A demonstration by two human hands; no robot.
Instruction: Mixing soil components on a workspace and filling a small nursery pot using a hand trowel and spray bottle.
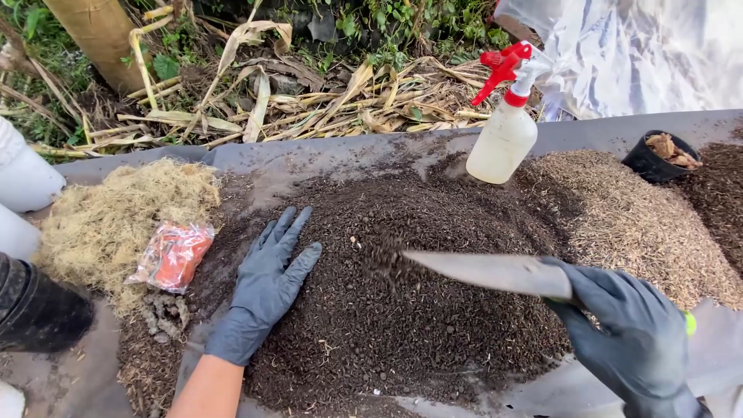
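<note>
Left hand (pixel 267 286), gloved, lies flat with fingers spread on the dark soil heap (pixel 402 310), grasping nothing. Right hand (pixel 627 333), gloved, is clenched on the handle of a metal trowel (pixel 487 272); its blade points left above the heap's centre. A spray bottle (pixel 505 128) stands upright at the heap's far edge.

outdoor garden potting spot, dark soil heap (pixel 402 294) on grey sheet (pixel 309 159), dry leaves (pixel 309 93), spray bottle (pixel 503 135)

A metal trowel (pixel 487 272), blade level, hangs over a dark soil heap (pixel 387 310) spread on grey sheeting.
</note>
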